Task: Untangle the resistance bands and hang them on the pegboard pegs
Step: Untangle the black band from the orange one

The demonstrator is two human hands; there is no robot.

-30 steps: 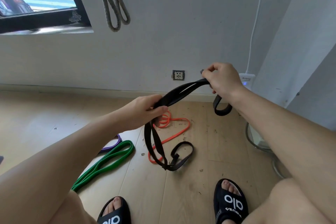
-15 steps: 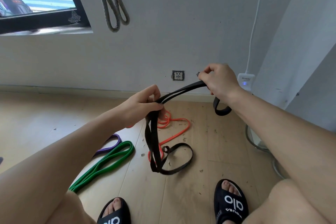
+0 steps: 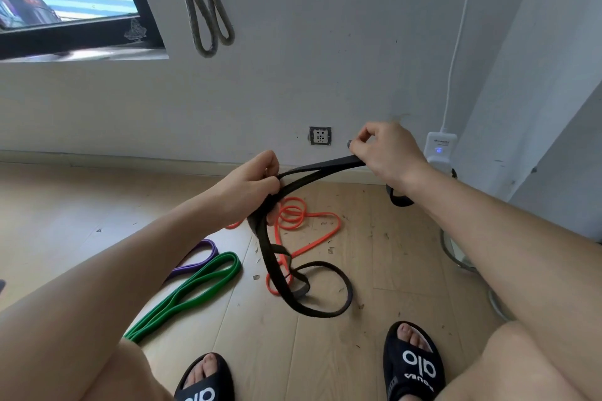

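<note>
A black resistance band point(image 3: 277, 267) stretches between my two hands and hangs in loops down to the floor. My left hand point(image 3: 250, 185) grips it at the middle, fingers curled round the strap. My right hand point(image 3: 384, 153) pinches its upper end near the wall, and a short black loop dangles under that wrist. An orange band point(image 3: 306, 221) lies coiled on the floor behind the black one. A green band point(image 3: 195, 286) and a purple band point(image 3: 198, 257) lie side by side to the left. A grey band point(image 3: 205, 10) hangs on the wall above.
The floor is pale wood with scattered debris. A wall socket point(image 3: 320, 135) sits low on the wall, and a white adapter point(image 3: 439, 146) with a cable is at the right. A window point(image 3: 65, 0) is at the upper left. My sandalled feet point(image 3: 412, 365) are below.
My left hand has risen and slid along the black band. The hanging loops have lifted and swung, opening a wider loop near the floor. My right hand moved slightly up.
</note>
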